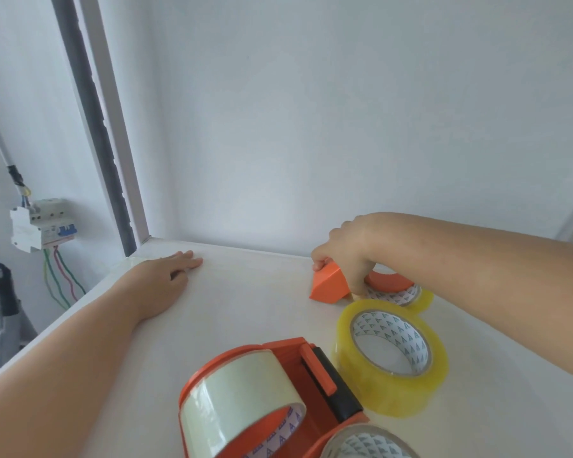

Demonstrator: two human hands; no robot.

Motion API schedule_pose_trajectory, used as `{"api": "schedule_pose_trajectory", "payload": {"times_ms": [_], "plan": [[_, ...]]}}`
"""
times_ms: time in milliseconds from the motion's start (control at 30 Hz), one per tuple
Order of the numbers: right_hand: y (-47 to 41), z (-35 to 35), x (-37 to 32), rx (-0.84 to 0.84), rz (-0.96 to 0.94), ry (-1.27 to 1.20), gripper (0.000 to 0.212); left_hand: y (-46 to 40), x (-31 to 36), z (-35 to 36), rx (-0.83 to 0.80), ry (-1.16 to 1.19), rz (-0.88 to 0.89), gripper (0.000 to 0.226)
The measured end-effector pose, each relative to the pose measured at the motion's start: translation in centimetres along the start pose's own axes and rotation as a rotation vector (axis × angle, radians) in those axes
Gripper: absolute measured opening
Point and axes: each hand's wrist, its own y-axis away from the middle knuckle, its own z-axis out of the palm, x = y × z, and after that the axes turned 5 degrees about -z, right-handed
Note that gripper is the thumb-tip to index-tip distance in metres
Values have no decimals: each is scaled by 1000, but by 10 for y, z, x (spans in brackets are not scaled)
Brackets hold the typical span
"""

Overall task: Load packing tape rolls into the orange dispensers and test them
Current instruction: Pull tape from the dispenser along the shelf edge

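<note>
From where I sit, one job looks finished: the near dispenser point(278, 391), orange with a black strip along its front, carries a pale roll point(242, 395) seated in its cradle at the bottom middle of the table point(245, 299). Whether that one has been tested I cannot tell — I see no strip of tape pulled out from it.

My right hand point(344, 256) is at the far right, fingers closed around the far dispenser point(331, 287), thumb side on its upper edge and the other fingers wrapped down its right flank. That dispenser sits on the table, and a yellowish roll point(401, 294) appears to be fitted under its orange arc just behind my hand, though my wrist hides the join. I judge this second load to be in hand or just being settled.

My left hand point(166, 276) lies flat, palm down, on the far left of the table with the fingers together and holding nothing.

What is left, as I read it: a loose yellow roll point(391, 358) stands between the two dispensers, touching neither hand, and the rim of another roll point(368, 444) shows at the bottom edge, right against the near dispenser — both unloaded. No third dispenser is in view, so I cannot say where these go.
</note>
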Motion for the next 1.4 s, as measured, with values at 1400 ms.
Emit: {"api": "schedule_pose_trajectory", "payload": {"times_ms": [1400], "plan": [[102, 63, -76, 813, 3, -585, 34, 183, 128, -86, 71, 353, 371, 18]]}}
